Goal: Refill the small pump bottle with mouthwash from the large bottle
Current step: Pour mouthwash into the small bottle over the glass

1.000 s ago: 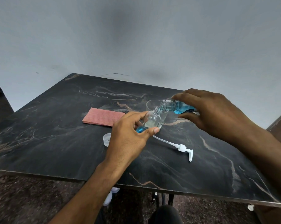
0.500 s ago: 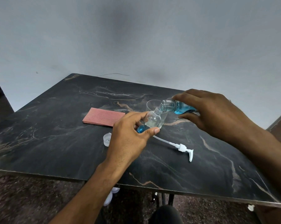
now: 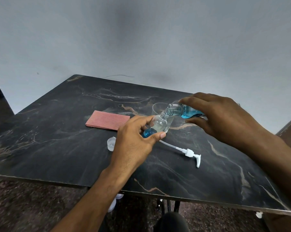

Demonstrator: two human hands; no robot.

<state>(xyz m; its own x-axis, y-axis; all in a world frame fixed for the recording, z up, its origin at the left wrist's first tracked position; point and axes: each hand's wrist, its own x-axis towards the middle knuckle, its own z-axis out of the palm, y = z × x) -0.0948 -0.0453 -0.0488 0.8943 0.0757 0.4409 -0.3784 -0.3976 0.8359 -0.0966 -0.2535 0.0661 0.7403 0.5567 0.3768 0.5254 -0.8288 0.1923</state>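
I am pouring, so the whole job now is keeping two mouths lined up. My left hand (image 3: 134,139) is wrapped round the small bottle (image 3: 159,125), thumb on the near side and fingers on the far side, holding it tilted with its neck leaning toward the right, above the table (image 3: 57,148). My right hand (image 3: 225,118) grips the big bottle (image 3: 183,112) from above, laid almost on its side, its open mouth right at the small neck — touching or just above, I cannot tell which. Blue mouthwash has pooled only at the low end of the small bottle, so I judge the fill barely begun. To do this well I should keep the big bottle's tilt shallow and raise its base slowly, letting a thin stream run down the inside of the neck; a sudden tip would likely glug and splash over my fingers. The small neck is narrow, so I want the two rims steady against each other, and I should bring the small bottle more upright as the level climbs. A clear glass (image 3: 158,109) stands just behind the pour — easy to knock. The pump (image 3: 190,153) lies on the table near my left hand, its tube pointing toward that hand, with a cap (image 3: 111,144) left of my wrist and a pink cloth (image 3: 108,122) beyond.
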